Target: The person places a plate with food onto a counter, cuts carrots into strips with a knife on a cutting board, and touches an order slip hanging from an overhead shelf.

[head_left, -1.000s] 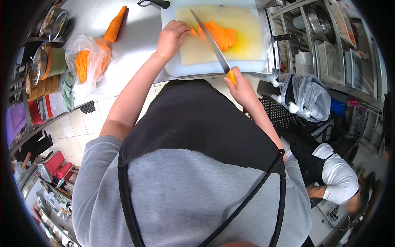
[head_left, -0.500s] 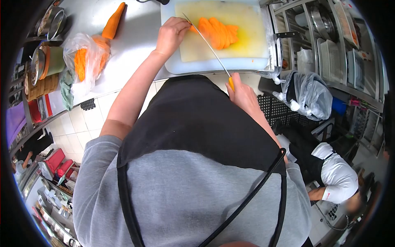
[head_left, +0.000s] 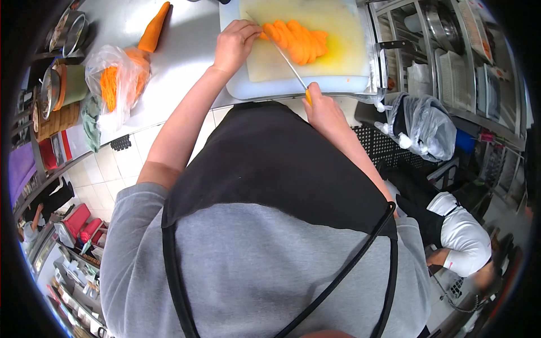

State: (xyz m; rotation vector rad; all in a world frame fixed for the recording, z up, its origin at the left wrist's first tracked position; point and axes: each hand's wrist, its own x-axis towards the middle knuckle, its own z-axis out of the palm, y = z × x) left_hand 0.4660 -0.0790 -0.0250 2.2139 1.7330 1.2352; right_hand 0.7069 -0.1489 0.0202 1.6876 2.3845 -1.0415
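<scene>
Head view: pinching carrot [head_left: 263,35] with left fingers [head_left: 248,30] at cutting board's [head_left: 338,85] left side. Gripping knife [head_left: 291,68] with right fingers [head_left: 314,89] by board's near edge.

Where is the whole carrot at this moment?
In the head view, the whole carrot lies on the metal counter, left of the left hand, just above the clear plastic bag.

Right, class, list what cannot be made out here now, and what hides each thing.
- Head view: yellow-handled steel knife, grip mostly covered by the right hand.
- Head view: what the left hand touches at its fingertips, behind its fingers.
- Head view: pale-blue plastic board, far side cut off by the top edge.
</scene>
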